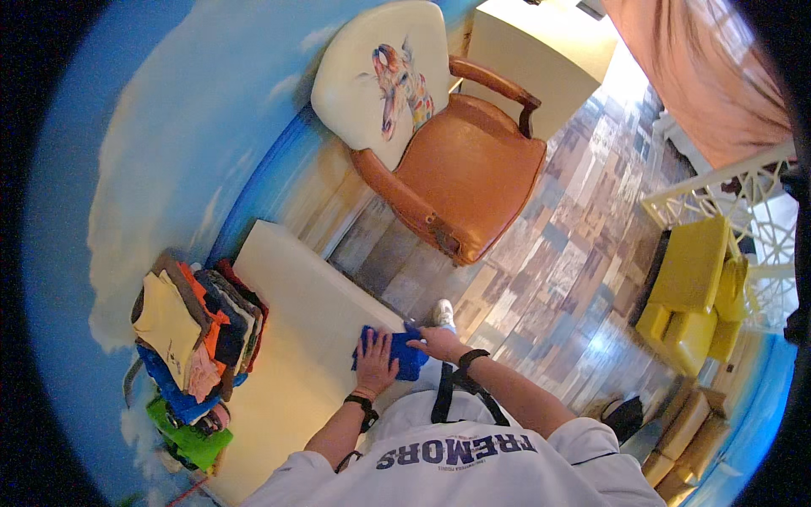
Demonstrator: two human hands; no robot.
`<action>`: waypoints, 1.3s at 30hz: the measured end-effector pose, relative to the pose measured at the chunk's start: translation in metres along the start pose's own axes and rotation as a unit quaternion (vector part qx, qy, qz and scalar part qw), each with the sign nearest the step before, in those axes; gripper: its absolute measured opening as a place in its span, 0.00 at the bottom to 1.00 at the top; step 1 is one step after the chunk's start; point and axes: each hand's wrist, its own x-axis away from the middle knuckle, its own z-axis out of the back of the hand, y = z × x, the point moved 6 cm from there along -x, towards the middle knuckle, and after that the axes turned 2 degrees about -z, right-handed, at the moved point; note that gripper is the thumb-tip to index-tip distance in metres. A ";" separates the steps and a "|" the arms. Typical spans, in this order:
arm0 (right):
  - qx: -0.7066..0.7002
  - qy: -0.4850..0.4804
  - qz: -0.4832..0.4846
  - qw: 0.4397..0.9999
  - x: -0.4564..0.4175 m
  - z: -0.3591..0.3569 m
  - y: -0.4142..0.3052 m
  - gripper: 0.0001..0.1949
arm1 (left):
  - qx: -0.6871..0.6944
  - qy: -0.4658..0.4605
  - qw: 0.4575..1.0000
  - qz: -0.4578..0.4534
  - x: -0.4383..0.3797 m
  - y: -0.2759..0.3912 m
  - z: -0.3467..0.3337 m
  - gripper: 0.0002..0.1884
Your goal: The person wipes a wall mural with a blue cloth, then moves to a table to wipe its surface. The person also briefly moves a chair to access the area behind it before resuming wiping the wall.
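A folded dark blue cloth (407,358) lies at the edge of a pale table (298,329), close against the person's front. Spread flat on its left part is my left hand (376,364), fingers apart. My right hand (438,343) pinches the cloth's upper right edge between thumb and fingers. Farther left on the same table stands a tall, uneven stack of folded clothes (171,323), with a cream garment on top and orange, pink, blue, grey and green pieces beside and under it.
An armchair (472,165) with a brown seat and a giraffe picture on its back stands beyond the table. A painted blue wall (177,127) borders the left. Yellow stools (687,272) and brown cushioned seats (684,437) stand at right on the patchwork floor (570,253).
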 end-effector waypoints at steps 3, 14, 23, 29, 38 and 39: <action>0.013 0.084 0.023 0.996 -0.012 0.052 0.022 0.28 | -0.016 0.046 0.993 0.111 -0.024 -0.005 0.016 0.38; 0.178 0.339 -0.027 0.923 -0.121 0.208 0.040 0.44 | -0.021 0.113 0.915 0.388 -0.089 -0.032 0.039 0.39; 0.088 0.274 -0.114 0.951 -0.204 0.211 0.060 0.30 | 0.008 0.147 0.916 0.374 -0.084 -0.031 0.039 0.36; 0.057 0.240 -0.097 0.964 -0.182 0.220 0.069 0.36 | 0.025 0.149 0.913 0.378 -0.083 -0.030 0.047 0.34; 0.147 0.180 -0.168 0.958 -0.069 0.259 0.190 0.33 | 0.035 0.148 0.911 0.383 -0.081 -0.031 0.040 0.35; 0.153 0.189 -0.154 0.958 -0.052 0.262 0.215 0.33 | 0.026 0.147 0.914 0.378 -0.082 -0.031 0.041 0.35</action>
